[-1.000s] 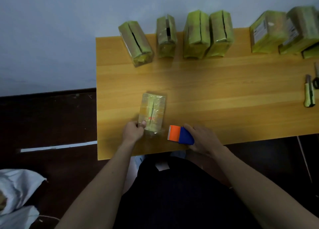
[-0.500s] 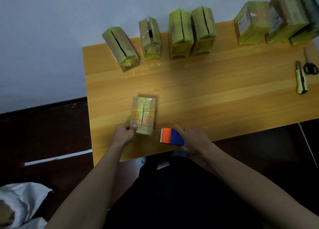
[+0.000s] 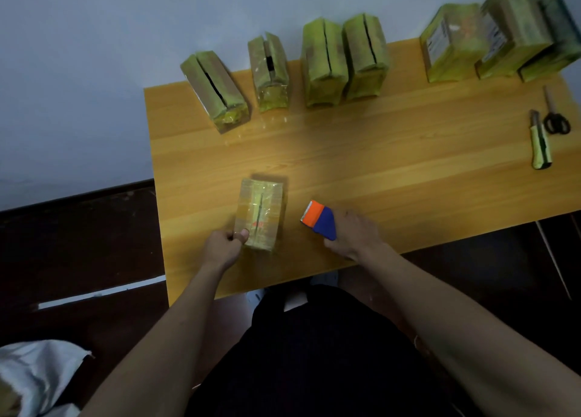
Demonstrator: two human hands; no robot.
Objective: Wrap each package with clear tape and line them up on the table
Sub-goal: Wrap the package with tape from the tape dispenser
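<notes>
A small cardboard package point(image 3: 261, 213) covered in clear tape stands near the table's front left. My left hand point(image 3: 224, 246) grips its near left corner, thumb on top. To its right, my right hand point(image 3: 353, 234) holds a blue and orange tape dispenser point(image 3: 319, 219) just above the table, its toothed orange end pointing away to the left. Along the far edge several taped packages stand in a row point(image 3: 325, 62), and three more packages point(image 3: 452, 43) are bunched at the far right.
The wooden table point(image 3: 377, 152) ends at a pale wall behind. A green utility knife point(image 3: 540, 141) and black scissors point(image 3: 556, 119) lie at the right edge. Dark floor lies left of the table, with a white sack point(image 3: 34, 375) at the bottom left.
The tape dispenser's orange end has lifted and turned away from the package. My left hand keeps its grip on the package. The view has shifted between frames.
</notes>
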